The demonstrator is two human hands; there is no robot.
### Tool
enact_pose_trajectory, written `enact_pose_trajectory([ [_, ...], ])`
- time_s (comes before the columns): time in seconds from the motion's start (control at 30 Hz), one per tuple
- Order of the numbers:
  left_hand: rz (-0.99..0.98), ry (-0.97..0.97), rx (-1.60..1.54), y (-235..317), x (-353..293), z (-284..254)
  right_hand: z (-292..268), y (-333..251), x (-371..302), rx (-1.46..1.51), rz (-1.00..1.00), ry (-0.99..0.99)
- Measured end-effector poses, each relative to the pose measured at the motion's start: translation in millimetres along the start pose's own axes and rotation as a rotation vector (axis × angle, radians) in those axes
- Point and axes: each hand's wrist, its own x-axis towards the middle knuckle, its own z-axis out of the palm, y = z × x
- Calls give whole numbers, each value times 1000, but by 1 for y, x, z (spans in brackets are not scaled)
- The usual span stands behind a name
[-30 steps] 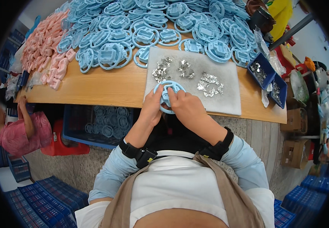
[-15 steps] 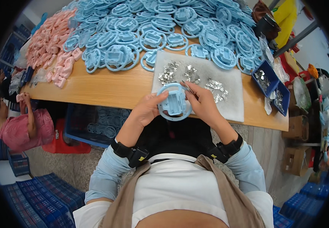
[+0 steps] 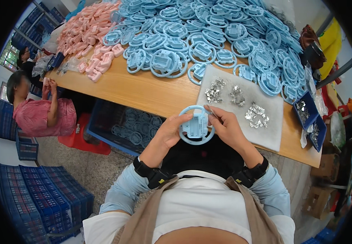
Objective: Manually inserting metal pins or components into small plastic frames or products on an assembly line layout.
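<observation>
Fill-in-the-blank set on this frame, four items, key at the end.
1. The left hand holds a round plastic part coloured ____.
2. A slim item is pinched in the ____.
3. On the table, the heap of small plastic pieces left of the ring-shaped parts is coloured ____.
4. The stool at the picture's left is coloured ____.

Missing words: light blue; right hand; pink; red.

- No word, number or sign can be read
- The stacked blue crates (image 3: 50, 199) at the lower left bear small pale and reddish marks, too blurred to make out
- The red stool (image 3: 72, 141) carries a small, illegible pale patch
</observation>
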Motion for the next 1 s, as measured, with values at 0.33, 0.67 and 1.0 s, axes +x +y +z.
enact_pose_trajectory([
  [0.33,375,386,409,60,-67,-68,-6,17,17,-213,-192,105],
  [0.67,499,483,348,130,9,-102,-53,27,28,-561,-206,285],
  [1.0,193,514,250,150,100,-110,-49,41,48,-823,-213,232],
])
